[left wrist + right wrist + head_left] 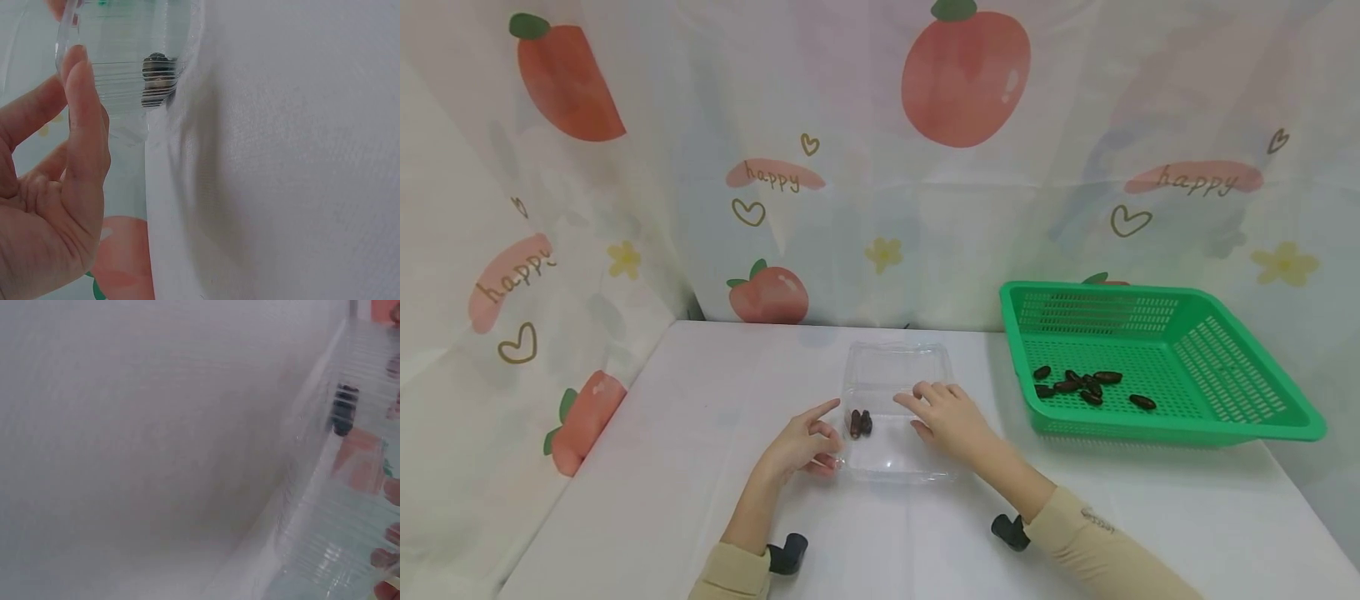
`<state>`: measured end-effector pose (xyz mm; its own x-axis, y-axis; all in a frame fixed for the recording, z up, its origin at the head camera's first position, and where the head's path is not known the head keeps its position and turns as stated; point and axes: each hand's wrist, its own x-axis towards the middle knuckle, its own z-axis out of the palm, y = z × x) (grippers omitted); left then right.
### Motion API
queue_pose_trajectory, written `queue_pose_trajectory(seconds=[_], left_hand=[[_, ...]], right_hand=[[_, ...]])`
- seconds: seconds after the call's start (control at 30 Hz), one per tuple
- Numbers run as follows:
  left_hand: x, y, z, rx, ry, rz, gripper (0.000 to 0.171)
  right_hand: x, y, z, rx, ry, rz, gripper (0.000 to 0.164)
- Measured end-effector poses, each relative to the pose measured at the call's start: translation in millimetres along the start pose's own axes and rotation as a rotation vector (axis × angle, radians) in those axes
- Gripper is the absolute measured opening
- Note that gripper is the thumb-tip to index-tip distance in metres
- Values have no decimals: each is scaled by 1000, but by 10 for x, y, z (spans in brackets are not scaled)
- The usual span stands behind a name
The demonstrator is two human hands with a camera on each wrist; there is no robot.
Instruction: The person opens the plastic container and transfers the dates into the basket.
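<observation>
A clear plastic box (895, 458) with an open top lies on the white table. Two dark brown, glossy, oblong pieces that look like dates (861, 423) lie side by side at its left side. My left hand (805, 443) pinches the box's left rim between thumb and a finger, the index finger stretched out; the left wrist view shows this hand (62, 181) against the clear wall. Over the right part of the box hovers my right hand (947, 417), its fingers loosely bent with nothing seen between them. Only fingertips (390, 534) of it show in the right wrist view.
A green perforated basket (1180, 429) stands at the table's right side, with several similar dark dates (1090, 385) on its left floor. Behind and to the left hangs a printed curtain (850, 208). Black wrist mounts (787, 554) sit beside both sleeves.
</observation>
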<state>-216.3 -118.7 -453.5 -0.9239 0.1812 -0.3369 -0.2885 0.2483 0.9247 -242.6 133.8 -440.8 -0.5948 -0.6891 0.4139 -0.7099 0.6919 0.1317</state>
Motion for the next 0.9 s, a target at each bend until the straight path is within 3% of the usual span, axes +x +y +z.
queue_pose_trajectory(seconds=[0.53, 0.9], left_hand=[[2, 11, -5, -22, -16, 2, 71], [-15, 19, -5, -10, -15, 7, 70]], right_hand=[[195, -289, 201, -44, -215, -6, 44], [253, -344, 312, -32, -269, 10, 44]])
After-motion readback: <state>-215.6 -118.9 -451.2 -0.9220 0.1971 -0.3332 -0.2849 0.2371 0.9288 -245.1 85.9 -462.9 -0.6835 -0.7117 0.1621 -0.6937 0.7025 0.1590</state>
